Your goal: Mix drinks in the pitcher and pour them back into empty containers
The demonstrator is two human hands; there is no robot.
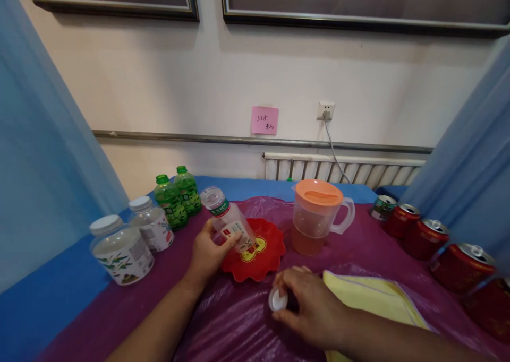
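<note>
Head view: open clear jar (235,225) in left hand (210,249), white cap (280,301) in right hand (308,301)

Left grip: closed around the body of the clear jar, with thumb on the near side. Held tilted, mouth toward far left, base toward near right, above the red scalloped tray (276,258). Cannot tell from this angle whether touching the tray.

Right grip: pinching the white cap between thumb and fingers, just to the near side of the tray, low over the purple cover (217,325). Contact with the cover not determinable.

Step in hand: judged as handling of the opened jar, with cap and mouth kept apart.

Next move, as judged: bring the jar upright and hold steady before bringing anything to the mouth. For closing, turn the cap hollow face toward the mouth and seat level before twisting. For filling, set the cap down first to free the right hand, then reach for the handle of the pitcher (313,224), far right of the tray and part-filled under an orange lid (316,189). In either case, avoid snagging the yellow cloth (370,298) at near right, close beside the right wrist.
</note>
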